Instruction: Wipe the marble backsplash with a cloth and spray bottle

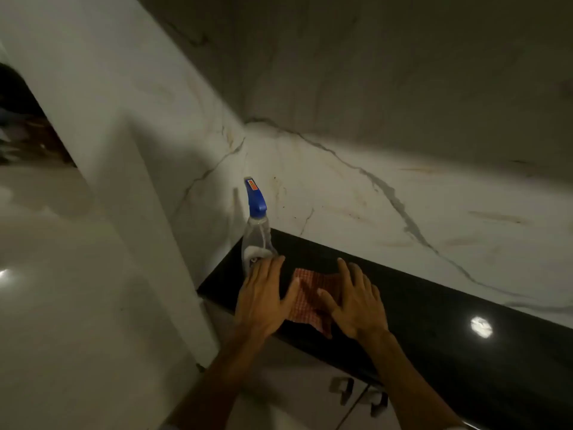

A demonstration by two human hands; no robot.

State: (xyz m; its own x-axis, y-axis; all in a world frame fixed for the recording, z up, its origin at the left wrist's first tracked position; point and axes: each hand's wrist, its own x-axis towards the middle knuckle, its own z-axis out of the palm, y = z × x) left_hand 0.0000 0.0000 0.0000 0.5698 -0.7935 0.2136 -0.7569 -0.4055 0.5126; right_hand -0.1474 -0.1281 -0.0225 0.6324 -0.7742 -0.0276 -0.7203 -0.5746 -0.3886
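1. The right hand (pixel 356 302) is flat and wide open with its fingers fanned, and it grips nothing. Its thumb and palm lie over the right part of the cloth (pixel 307 302), most likely to flatten it or gather it for a pick-up.
2. The left hand (pixel 263 296) is also open and holds nothing, with its fingers straight and close together. Its thumb reaches the cloth's left edge. Its fingertips are at the foot of the spray bottle (pixel 256 237), though I cannot tell whether they touch it. It reads as a reach for the bottle.
3. The red-checked cloth lies spread on the black countertop (pixel 434 311) between the two hands, near the front edge, where either hand can take it.
4. The spray bottle stands upright at the counter's left end, in the corner where the two walls meet, with its blue trigger head on top. There it is out of the wiping path yet close to the left hand.
5. The marble backsplash (pixel 372 197), white with grey veins, rises directly behind the counter. Faint brownish streaks and small dark specks mark it, which is probably why it needs cleaning. Neither the hands nor the cloth touch it.
6. I judge the task to be at its start, with spraying and wiping not yet done.
7. Cabinet handles (pixel 344 389) show below the counter.
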